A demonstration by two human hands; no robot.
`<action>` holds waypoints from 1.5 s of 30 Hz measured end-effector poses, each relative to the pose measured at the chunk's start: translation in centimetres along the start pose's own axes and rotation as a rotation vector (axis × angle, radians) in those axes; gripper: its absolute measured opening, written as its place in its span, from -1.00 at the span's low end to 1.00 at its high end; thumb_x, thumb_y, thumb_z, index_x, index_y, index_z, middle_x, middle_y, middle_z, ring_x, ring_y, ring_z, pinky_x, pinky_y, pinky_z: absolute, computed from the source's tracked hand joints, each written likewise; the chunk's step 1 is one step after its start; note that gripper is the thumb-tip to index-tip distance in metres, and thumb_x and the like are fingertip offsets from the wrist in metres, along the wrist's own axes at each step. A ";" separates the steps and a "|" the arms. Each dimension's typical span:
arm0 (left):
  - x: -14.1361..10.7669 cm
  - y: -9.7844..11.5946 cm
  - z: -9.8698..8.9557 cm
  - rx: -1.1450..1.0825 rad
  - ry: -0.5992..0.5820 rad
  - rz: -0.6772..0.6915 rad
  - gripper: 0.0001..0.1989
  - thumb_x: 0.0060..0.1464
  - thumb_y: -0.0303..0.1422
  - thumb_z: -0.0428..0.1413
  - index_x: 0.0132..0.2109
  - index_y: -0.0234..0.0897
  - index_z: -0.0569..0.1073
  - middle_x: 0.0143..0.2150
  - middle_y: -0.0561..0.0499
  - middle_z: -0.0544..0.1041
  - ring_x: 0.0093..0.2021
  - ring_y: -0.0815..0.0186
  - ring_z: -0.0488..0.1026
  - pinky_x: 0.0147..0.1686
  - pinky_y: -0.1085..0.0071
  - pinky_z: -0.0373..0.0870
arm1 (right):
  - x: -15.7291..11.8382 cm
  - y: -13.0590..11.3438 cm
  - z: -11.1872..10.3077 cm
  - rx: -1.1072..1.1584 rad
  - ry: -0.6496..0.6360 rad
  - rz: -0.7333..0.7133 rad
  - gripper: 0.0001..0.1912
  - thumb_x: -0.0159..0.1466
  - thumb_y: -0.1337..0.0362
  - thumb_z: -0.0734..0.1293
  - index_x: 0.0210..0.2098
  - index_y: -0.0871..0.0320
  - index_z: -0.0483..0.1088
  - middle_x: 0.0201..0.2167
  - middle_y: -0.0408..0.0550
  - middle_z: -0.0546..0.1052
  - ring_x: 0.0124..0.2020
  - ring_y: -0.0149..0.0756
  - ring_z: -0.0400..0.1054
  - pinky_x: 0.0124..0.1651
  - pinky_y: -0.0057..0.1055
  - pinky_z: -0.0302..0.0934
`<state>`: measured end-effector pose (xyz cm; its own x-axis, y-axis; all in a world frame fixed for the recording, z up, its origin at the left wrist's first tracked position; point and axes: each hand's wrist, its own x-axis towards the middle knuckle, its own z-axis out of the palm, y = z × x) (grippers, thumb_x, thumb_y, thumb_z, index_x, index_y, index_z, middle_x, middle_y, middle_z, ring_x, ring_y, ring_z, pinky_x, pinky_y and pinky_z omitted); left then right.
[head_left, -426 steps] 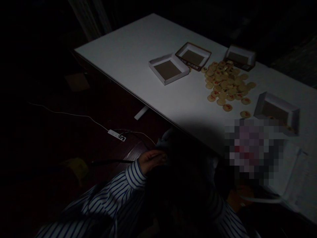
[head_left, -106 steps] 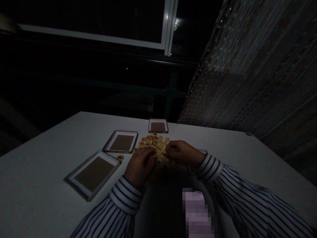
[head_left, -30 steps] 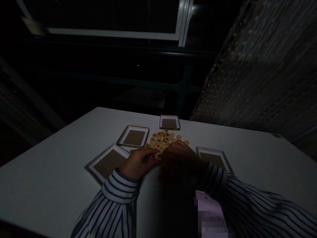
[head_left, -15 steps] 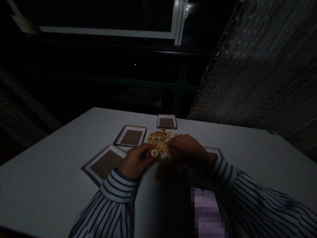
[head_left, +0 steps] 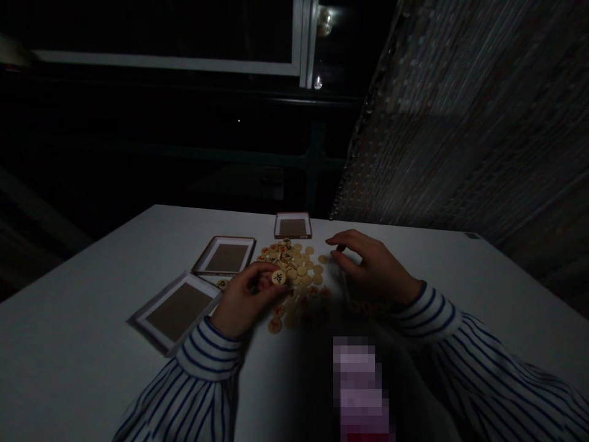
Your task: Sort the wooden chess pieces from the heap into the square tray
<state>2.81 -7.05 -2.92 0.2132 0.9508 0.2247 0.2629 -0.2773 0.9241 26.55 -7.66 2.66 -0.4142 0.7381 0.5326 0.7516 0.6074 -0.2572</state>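
Note:
Between thumb and fingers, my left hand [head_left: 243, 299] holds a round wooden piece [head_left: 278, 277] with a black character facing up. My right hand [head_left: 370, 264] hovers at the right side of the pile, its thumb and fingers apart and nothing between them. Round pieces [head_left: 301, 270] lie in a loose heap between and beyond my hands, some with red or black characters, others plain. In the shadow near me, more pieces [head_left: 275, 325] lie flat. One piece [head_left: 222, 284] sits left of my left hand, between two box parts.
Shallow open boxes or lids stand on the white table [head_left: 92, 319]: one at the back [head_left: 292, 226], one at left [head_left: 225, 256], one nearer left [head_left: 177, 310]. A pixelated purple object [head_left: 361, 387] is at the front. A bead curtain [head_left: 437, 123] hangs at right.
My right hand has lifted off the heap and moved right, its fingers spreading. My left hand still holds the piece. The view has shifted slightly, and more of the heap shows.

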 end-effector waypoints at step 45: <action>1.9 1.8 12.2 -0.576 0.025 -0.416 -0.68 -0.22 -0.24 0.19 -0.28 -0.34 0.44 -0.53 0.03 0.48 -0.63 0.46 0.35 -0.68 0.57 0.22 | -3.0 5.4 -1.9 0.001 -0.568 0.091 -0.79 0.16 0.23 0.20 -0.22 0.09 0.35 -0.38 -0.09 0.50 -0.40 -0.36 0.37 -0.40 -0.48 0.15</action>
<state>15.22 -7.46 -4.60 0.1797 0.9669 -0.1812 -0.2228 0.2195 0.9498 32.84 -7.15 1.23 -0.5587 0.8293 -0.0087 0.7968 0.5338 -0.2830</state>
